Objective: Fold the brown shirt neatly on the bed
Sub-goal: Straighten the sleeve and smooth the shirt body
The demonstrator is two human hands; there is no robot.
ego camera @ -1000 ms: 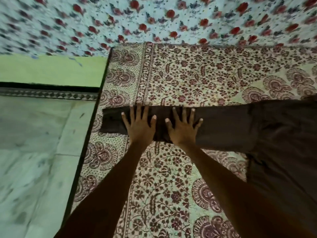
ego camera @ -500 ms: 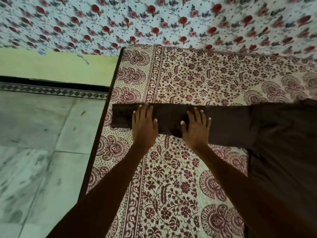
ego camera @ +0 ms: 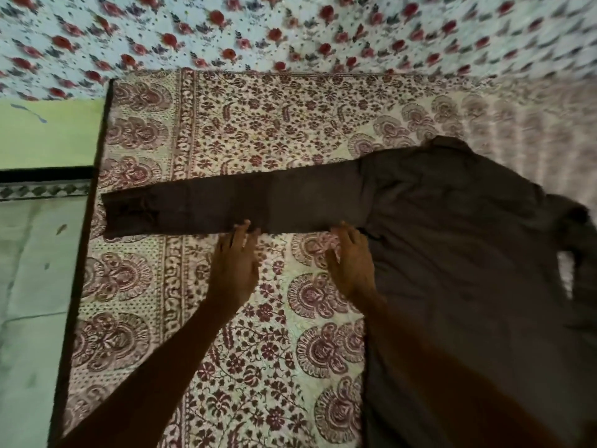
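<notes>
Swung right since a moment ago, your view takes in the quilted maroon-and-cream floral bed cover (ego camera: 258,124) and most of the dark brown long-sleeved cloth shirt (ego camera: 468,253), which lies flat on it at the right. Its long brown sleeve (ego camera: 242,202) stretches straight toward the bed's left edge, smoothed, likely, for folding across. Your left hand (ego camera: 234,270) and right hand (ego camera: 350,263) have slid back to its near edge, fingers straight and flat, gripping nothing.
</notes>
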